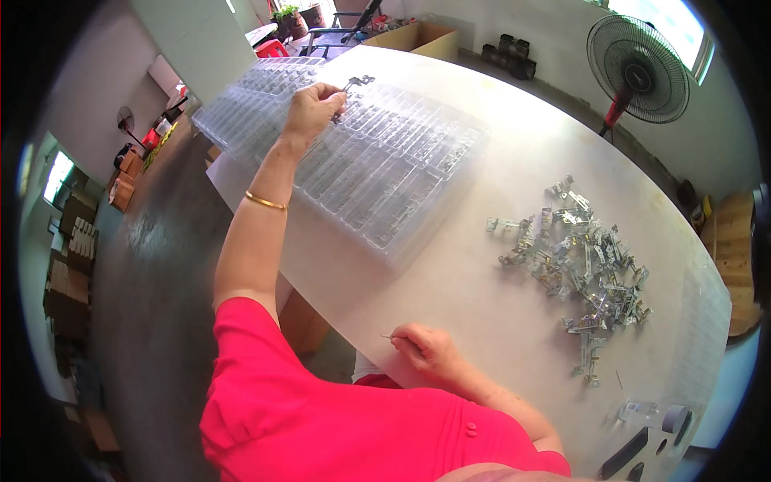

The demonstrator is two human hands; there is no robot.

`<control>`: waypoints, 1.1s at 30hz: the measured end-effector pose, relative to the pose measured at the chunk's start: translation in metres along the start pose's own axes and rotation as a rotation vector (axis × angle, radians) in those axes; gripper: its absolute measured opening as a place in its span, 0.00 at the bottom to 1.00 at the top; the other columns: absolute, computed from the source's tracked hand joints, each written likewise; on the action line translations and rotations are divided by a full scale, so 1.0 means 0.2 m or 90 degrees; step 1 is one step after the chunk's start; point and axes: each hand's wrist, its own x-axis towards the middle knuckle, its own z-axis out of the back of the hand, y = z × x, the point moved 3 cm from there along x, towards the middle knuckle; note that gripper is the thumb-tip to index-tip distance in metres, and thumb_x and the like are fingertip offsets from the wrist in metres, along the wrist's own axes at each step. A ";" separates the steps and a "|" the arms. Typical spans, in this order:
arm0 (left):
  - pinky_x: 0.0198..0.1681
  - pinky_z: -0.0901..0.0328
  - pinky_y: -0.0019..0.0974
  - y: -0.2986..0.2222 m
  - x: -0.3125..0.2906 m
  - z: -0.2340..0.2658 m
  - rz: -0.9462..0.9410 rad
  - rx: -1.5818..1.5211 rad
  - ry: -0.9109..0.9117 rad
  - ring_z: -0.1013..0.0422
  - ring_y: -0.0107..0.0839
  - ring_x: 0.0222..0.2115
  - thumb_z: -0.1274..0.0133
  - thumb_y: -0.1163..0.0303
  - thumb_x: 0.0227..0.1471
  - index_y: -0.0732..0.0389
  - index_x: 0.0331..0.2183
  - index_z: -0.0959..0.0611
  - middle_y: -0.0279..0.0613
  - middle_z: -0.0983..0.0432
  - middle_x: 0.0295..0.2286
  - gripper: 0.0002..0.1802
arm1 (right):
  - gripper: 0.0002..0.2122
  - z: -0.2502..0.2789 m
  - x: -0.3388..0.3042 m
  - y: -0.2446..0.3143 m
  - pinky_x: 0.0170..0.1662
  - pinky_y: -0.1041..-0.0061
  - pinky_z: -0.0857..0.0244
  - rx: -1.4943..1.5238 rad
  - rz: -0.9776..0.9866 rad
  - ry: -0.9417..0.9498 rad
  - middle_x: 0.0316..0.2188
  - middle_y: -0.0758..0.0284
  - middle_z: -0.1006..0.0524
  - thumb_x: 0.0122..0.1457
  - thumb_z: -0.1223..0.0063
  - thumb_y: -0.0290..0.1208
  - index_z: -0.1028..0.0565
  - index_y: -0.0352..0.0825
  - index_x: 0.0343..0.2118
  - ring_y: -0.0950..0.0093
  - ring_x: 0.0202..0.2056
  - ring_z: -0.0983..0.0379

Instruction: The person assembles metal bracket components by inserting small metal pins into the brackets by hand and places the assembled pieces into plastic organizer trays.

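My left hand (313,111) reaches out over a stack of clear plastic compartment trays (391,255), its fingers closed on a small metal bracket (359,81). Many slots of the top tray hold small metal parts. Near the table's front edge rests my right hand (427,350), pinching a thin metal pin (387,336) whose tip points left. Off to the right lies a loose heap of metal brackets (590,255), silvery with some brass-coloured bits.
Another clear tray stack (221,128) stands at the far left of the white table (450,297). A small clear bottle (638,411) and a black object (625,455) lie at the lower right. Behind the table are a standing fan (637,76) and a cardboard box (438,40).
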 end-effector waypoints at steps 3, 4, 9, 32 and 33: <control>0.33 0.30 0.27 0.16 0.17 -0.03 0.018 0.158 -0.031 0.23 0.22 0.29 0.38 0.70 0.52 0.66 0.34 0.14 0.35 0.18 0.27 0.09 | 0.04 0.00 0.00 -0.02 0.32 0.67 0.30 -0.001 0.017 0.009 0.28 0.59 0.22 0.59 0.43 0.25 0.24 0.34 0.35 0.60 0.30 0.24; 0.33 0.30 0.27 0.23 0.21 -0.02 0.018 0.162 -0.029 0.23 0.22 0.29 0.38 0.70 0.52 0.66 0.34 0.14 0.35 0.18 0.27 0.09 | 0.04 -0.01 0.00 -0.02 0.32 0.68 0.30 0.002 0.023 0.015 0.28 0.59 0.22 0.58 0.42 0.24 0.24 0.34 0.36 0.61 0.30 0.24; 0.36 0.29 0.35 0.35 0.36 -0.10 0.003 0.380 -0.038 0.20 0.32 0.30 0.38 0.60 0.46 0.63 0.30 0.12 0.45 0.16 0.28 0.15 | 0.05 0.01 0.01 -0.02 0.33 0.69 0.30 0.017 0.013 0.021 0.28 0.59 0.22 0.58 0.42 0.22 0.24 0.34 0.36 0.62 0.30 0.24; 0.42 0.28 0.41 0.54 0.52 -0.23 0.033 0.596 0.012 0.20 0.44 0.35 0.41 0.60 0.43 0.58 0.29 0.11 0.53 0.17 0.30 0.13 | 0.05 0.02 0.01 0.00 0.34 0.68 0.29 0.040 -0.020 0.040 0.28 0.61 0.22 0.57 0.41 0.24 0.23 0.36 0.36 0.62 0.31 0.23; 0.43 0.28 0.41 0.52 0.51 -0.25 0.020 0.611 0.006 0.20 0.45 0.35 0.41 0.61 0.43 0.57 0.29 0.11 0.54 0.17 0.30 0.13 | 0.05 0.02 0.00 0.00 0.34 0.68 0.29 0.039 -0.023 0.036 0.28 0.61 0.22 0.57 0.41 0.24 0.23 0.36 0.36 0.62 0.31 0.23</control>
